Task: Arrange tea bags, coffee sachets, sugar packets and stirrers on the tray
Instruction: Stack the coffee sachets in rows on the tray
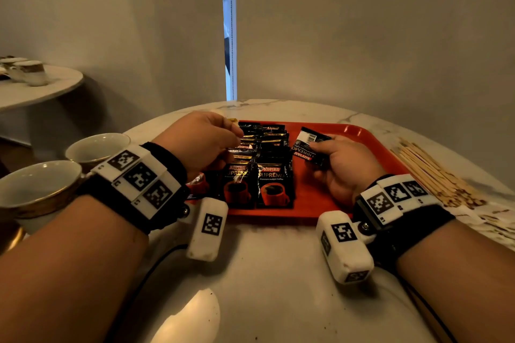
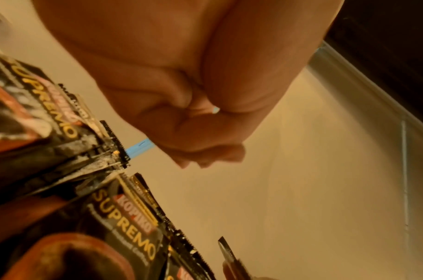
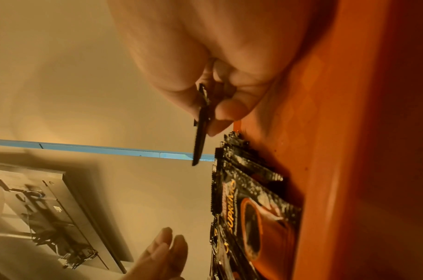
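Note:
A red tray lies on the marble table. Black Kopiko Supremo coffee sachets lie in overlapping rows on its left half. My left hand hovers over the far end of the rows, fingers loosely curled and holding nothing I can see. In the left wrist view, that hand hangs above the sachets. My right hand pinches one more coffee sachet between thumb and fingers over the tray's middle. It appears edge-on in the right wrist view. Wooden stirrers lie in a pile on the table right of the tray.
Two white cups with gold bases stand on the table to the left of the tray. Pale paper packets lie by the near end of the stirrers. A second table with cups stands at the far left. The tray's right half is bare.

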`<control>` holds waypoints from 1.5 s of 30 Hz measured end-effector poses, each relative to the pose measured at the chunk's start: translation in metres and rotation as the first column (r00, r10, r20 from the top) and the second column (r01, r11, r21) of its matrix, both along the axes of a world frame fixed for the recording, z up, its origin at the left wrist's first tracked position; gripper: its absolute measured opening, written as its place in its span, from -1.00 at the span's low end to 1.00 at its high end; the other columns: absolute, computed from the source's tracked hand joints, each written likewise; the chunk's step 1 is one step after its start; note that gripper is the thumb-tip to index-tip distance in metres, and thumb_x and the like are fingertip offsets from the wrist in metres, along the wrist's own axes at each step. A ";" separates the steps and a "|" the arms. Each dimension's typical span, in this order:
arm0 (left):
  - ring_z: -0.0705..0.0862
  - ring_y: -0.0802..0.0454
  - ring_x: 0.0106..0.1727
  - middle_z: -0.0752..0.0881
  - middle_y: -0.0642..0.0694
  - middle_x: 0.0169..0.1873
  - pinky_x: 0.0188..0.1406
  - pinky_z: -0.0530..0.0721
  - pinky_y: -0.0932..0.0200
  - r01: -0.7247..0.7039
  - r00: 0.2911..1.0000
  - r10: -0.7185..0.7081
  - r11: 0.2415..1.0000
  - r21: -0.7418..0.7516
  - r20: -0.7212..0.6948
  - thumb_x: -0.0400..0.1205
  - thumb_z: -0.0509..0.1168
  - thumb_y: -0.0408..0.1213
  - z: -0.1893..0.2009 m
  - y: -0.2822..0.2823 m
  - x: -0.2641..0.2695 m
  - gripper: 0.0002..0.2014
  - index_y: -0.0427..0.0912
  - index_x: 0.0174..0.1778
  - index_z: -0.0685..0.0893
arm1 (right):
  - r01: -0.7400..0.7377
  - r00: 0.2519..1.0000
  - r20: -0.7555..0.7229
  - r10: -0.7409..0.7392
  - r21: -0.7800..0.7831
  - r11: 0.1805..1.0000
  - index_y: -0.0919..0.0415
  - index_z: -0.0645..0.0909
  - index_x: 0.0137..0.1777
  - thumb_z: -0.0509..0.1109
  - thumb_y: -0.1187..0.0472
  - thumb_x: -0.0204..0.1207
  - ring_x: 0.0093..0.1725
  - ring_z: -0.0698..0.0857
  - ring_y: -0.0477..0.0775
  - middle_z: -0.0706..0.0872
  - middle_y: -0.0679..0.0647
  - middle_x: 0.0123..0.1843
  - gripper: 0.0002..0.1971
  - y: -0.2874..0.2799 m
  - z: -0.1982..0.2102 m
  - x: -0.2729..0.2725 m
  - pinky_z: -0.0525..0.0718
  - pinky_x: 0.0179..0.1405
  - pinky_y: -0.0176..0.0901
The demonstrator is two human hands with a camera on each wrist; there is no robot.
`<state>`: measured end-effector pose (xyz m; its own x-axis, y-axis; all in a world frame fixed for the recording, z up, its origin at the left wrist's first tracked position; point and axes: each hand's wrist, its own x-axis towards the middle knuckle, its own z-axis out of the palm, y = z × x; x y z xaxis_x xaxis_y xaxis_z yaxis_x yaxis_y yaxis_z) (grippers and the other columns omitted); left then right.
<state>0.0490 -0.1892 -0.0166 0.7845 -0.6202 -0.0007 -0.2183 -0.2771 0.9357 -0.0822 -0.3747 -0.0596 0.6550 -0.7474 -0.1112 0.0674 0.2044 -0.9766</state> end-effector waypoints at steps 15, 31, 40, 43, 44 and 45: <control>0.64 0.22 -0.40 0.83 0.01 -0.27 -0.35 0.52 0.27 0.299 0.954 -0.289 0.939 -0.169 0.086 0.50 0.52 -0.33 0.005 -0.002 -0.017 -0.89 -0.01 -0.19 0.87 | -0.320 0.942 0.124 0.312 0.047 0.946 0.27 0.63 0.05 0.32 0.25 0.68 -0.54 0.62 -0.10 0.66 0.12 -0.29 -0.89 0.043 0.026 -0.004 0.53 -0.66 -0.36; 0.53 0.02 -0.40 0.69 -0.23 -0.26 -0.47 0.46 0.19 0.201 0.976 -0.214 0.951 -0.234 -0.032 0.52 0.54 -0.23 -0.004 -0.009 -0.007 -0.90 -0.02 -0.32 0.85 | -0.210 0.949 0.201 0.242 -0.168 0.963 0.28 0.68 0.07 0.44 0.37 0.55 -0.24 0.76 0.12 0.82 0.20 -0.11 -0.87 0.044 0.023 0.000 0.44 -0.44 -0.14; 0.48 0.08 -0.44 0.63 -0.25 -0.22 -0.59 0.40 0.25 0.194 0.977 -0.210 0.950 -0.244 -0.042 0.63 0.42 -0.35 -0.002 -0.009 -0.010 -0.94 -0.15 -0.15 0.77 | -0.166 0.961 0.189 0.201 -0.188 0.968 0.25 0.68 -0.08 0.45 0.43 0.52 -0.27 0.70 0.15 0.80 0.27 -0.14 -0.92 0.048 0.023 0.000 0.43 -0.56 -0.20; 0.51 0.02 -0.39 0.66 -0.27 -0.18 -0.52 0.41 0.22 0.174 0.982 -0.186 0.951 -0.254 -0.024 0.62 0.43 -0.35 -0.003 -0.010 -0.009 -0.91 -0.13 -0.19 0.77 | -0.179 0.953 0.213 0.216 -0.179 0.967 0.25 0.68 -0.07 0.43 0.42 0.53 -0.34 0.67 0.10 0.79 0.25 -0.18 -0.92 0.048 0.023 0.000 0.40 -0.56 -0.18; 0.52 0.00 -0.38 0.68 -0.27 -0.17 -0.49 0.43 0.20 0.168 0.984 -0.179 0.953 -0.252 -0.022 0.62 0.44 -0.34 -0.004 -0.011 -0.008 -0.91 -0.11 -0.20 0.78 | -0.180 0.951 0.219 0.217 -0.178 0.968 0.25 0.67 -0.06 0.41 0.43 0.53 -0.34 0.66 0.10 0.79 0.23 -0.19 -0.91 0.048 0.023 0.001 0.40 -0.56 -0.19; 0.53 0.00 -0.38 0.68 -0.27 -0.18 -0.48 0.45 0.20 0.167 0.984 -0.178 0.955 -0.246 -0.022 0.61 0.44 -0.34 -0.004 -0.011 -0.008 -0.91 -0.11 -0.20 0.78 | -0.176 0.952 0.219 0.213 -0.178 0.968 0.25 0.66 -0.05 0.40 0.44 0.54 -0.35 0.66 0.09 0.79 0.20 -0.21 -0.90 0.047 0.023 0.001 0.40 -0.57 -0.19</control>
<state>0.0414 -0.1999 -0.0208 0.6679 -0.7319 0.1349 -0.2003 -0.0022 0.9797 -0.0816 -0.3279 -0.0369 0.7827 -0.5986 0.1701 0.2726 0.0841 -0.9584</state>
